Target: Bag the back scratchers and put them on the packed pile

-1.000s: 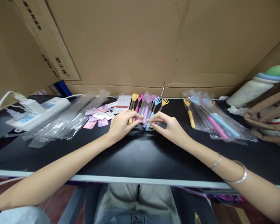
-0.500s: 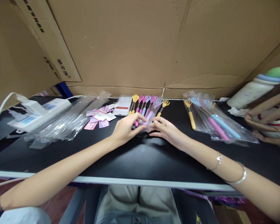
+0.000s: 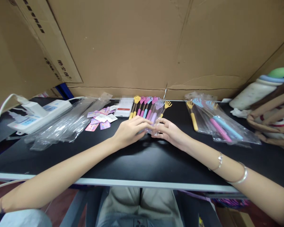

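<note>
Head view, and both hands meet at the centre of the black bench [image 3: 137,160]. The left hand [image 3: 130,130] lies palm down, fingers stretched toward 1 o'clock, fingertips resting on the handles of the row of little hand-shaped scratchers [image 3: 148,108]. It presses rather than clasps, a flat loose grip with nothing closed inside it. The right hand [image 3: 169,130] comes in from 4 o'clock, its fingers curled around the near end of a clear sleeve [image 3: 156,121] that wraps a lilac scratcher; that grip is pinched on the plastic, fingertips touching those of the left hand. The scratchers themselves sit just beyond the hands at 12 o'clock, fanned side by side, yellow, pink, blue and lilac heads pointing at the cardboard wall [image 3: 142,44].

Out at 3 o'clock lies a bag of packed scratchers [image 3: 215,121], yellow, pink and blue handles inside clear plastic, well apart from the hands. Further right, a white bottle [image 3: 257,90] with a green cap, lying beside a woven basket [image 3: 272,119].

Over at 9 o'clock, a heap of empty clear bags [image 3: 66,124], and beyond it a white power strip [image 3: 42,113] with its cable looping off the bench edge. Between the bags and the scratchers, small pink and white cards [image 3: 99,121] are scattered, with a phone [image 3: 124,107] just behind them.
</note>
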`<state>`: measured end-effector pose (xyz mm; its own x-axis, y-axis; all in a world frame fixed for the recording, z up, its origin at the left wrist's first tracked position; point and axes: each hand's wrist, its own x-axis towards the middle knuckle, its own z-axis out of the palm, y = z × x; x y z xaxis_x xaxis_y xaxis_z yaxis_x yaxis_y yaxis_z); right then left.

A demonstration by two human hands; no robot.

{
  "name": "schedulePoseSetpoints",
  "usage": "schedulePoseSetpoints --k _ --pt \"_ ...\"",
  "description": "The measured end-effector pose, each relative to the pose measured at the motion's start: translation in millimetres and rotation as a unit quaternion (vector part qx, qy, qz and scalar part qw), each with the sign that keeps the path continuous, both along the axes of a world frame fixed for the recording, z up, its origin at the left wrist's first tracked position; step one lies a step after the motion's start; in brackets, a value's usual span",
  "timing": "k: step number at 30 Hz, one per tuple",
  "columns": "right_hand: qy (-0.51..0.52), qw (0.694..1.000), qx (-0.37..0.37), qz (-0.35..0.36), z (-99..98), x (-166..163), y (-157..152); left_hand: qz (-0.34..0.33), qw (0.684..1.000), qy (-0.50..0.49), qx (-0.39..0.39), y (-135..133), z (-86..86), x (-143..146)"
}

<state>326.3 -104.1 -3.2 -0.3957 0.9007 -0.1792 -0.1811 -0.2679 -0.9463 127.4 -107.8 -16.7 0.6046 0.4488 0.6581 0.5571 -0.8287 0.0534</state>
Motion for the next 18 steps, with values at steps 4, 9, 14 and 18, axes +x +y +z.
schedulePoseSetpoints --k 4,9,14,18 --pt "-0.015 0.999 0.023 0.018 -3.0 1 1 0.008 0.999 0.005 0.051 2 0.3 -3" --pt "-0.003 0.998 0.051 0.047 -10.2 3 6 -0.022 0.995 -0.003 0.1 2 2.7 -4" --pt "-0.002 0.996 0.063 0.07 -11.3 5 7 -0.028 0.989 0.02 0.147 0 7.1 -4" --pt "-0.033 0.997 0.043 0.061 -8.0 3 5 -0.022 0.99 0.042 0.135 0 8.3 -6"
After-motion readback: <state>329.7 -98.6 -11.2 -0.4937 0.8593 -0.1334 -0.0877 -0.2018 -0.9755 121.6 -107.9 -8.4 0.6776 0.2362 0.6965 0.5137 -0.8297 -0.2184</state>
